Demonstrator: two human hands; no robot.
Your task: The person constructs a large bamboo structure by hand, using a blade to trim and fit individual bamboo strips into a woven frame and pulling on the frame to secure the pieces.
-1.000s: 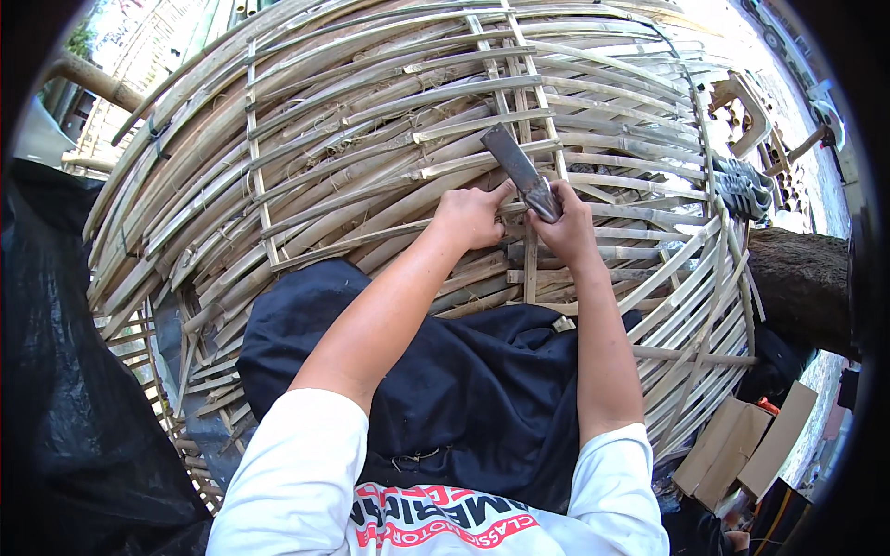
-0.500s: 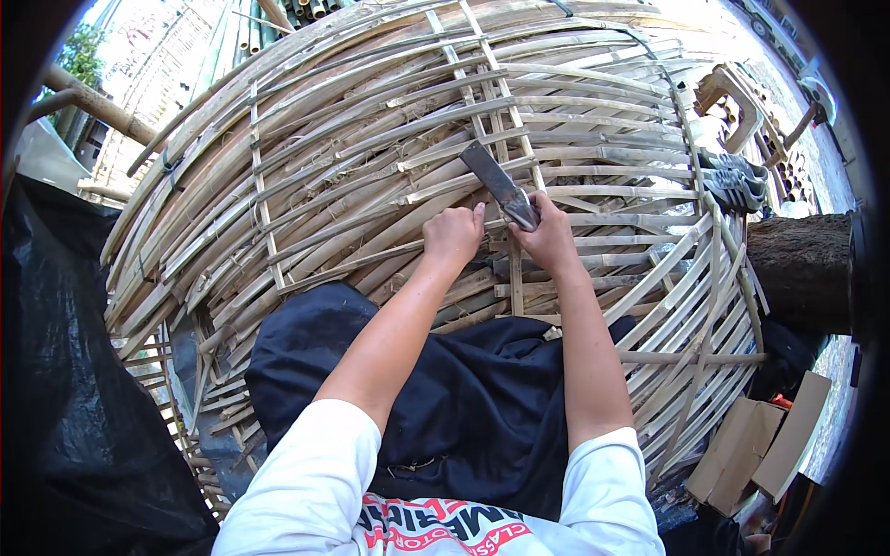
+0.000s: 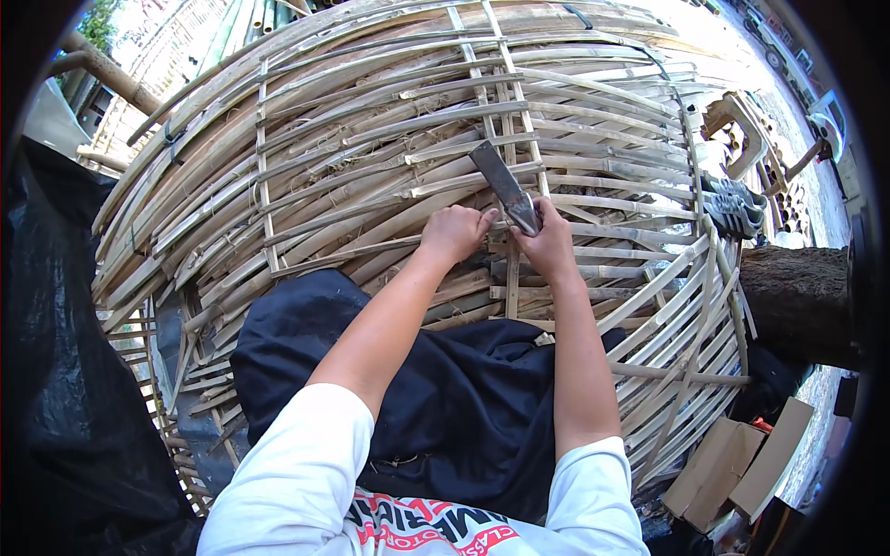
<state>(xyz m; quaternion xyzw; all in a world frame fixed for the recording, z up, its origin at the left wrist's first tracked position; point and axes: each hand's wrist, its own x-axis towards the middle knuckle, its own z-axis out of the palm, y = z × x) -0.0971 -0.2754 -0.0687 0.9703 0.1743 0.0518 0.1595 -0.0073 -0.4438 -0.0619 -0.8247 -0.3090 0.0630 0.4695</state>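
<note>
In my right hand (image 3: pixel 545 239) is a broad, square-ended metal blade (image 3: pixel 501 176), gripped near its lower end and tilted up to the left over the bamboo. My left hand (image 3: pixel 454 232) is closed just left of it, thumb toward the blade. Whatever its fingers hold is hidden. Both hands are over a large curved frame of split bamboo strips (image 3: pixel 371 139), crossed by thin upright slats (image 3: pixel 263 167). One long strip (image 3: pixel 352 252) runs up to my left hand and passes out of sight there. Dark cloth (image 3: pixel 445 371) covers my lap below the frame.
Black plastic sheeting (image 3: pixel 74 371) hangs at the left. On the right are a pair of striped shoes (image 3: pixel 734 208), a thick dark log (image 3: pixel 795 292) and an open cardboard box (image 3: pixel 714 468). Bamboo poles (image 3: pixel 262 17) stand behind the frame, and a vehicle (image 3: pixel 769 42) is at the far right.
My view has shifted slightly. The left thumb has tipped toward the blade, and the hands are a little closer together. My right hand keeps its grip on the blade.
</note>
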